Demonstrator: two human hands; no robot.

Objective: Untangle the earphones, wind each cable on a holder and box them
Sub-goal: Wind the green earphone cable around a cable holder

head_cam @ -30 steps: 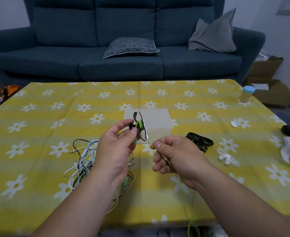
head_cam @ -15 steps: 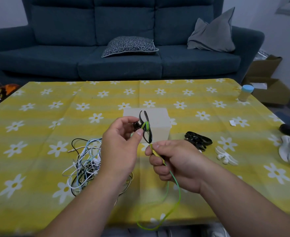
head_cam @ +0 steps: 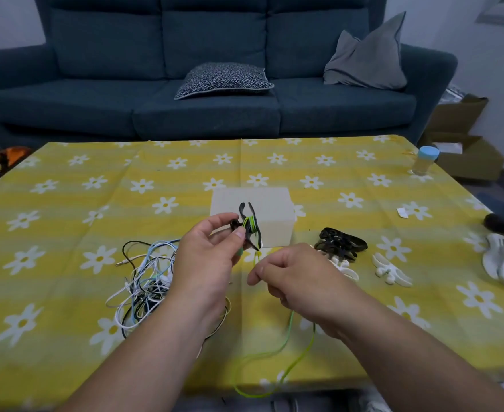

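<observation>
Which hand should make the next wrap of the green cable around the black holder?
Right. The right hand pinches the green cable just below the black holder, slack hanging beneath; the left hand grips the holder.

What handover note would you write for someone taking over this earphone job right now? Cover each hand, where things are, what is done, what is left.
Left hand pinches a black holder with a few turns of green cable on it.
Right hand pinches the green cable just below; its slack loops off the table's near edge.
Tangled cables lie left of the hands; spare black holders and white holders right; white box behind.
Done: green cable freed, winding begun.
Left: finish winding, untangle and wind the rest, box all.
</observation>
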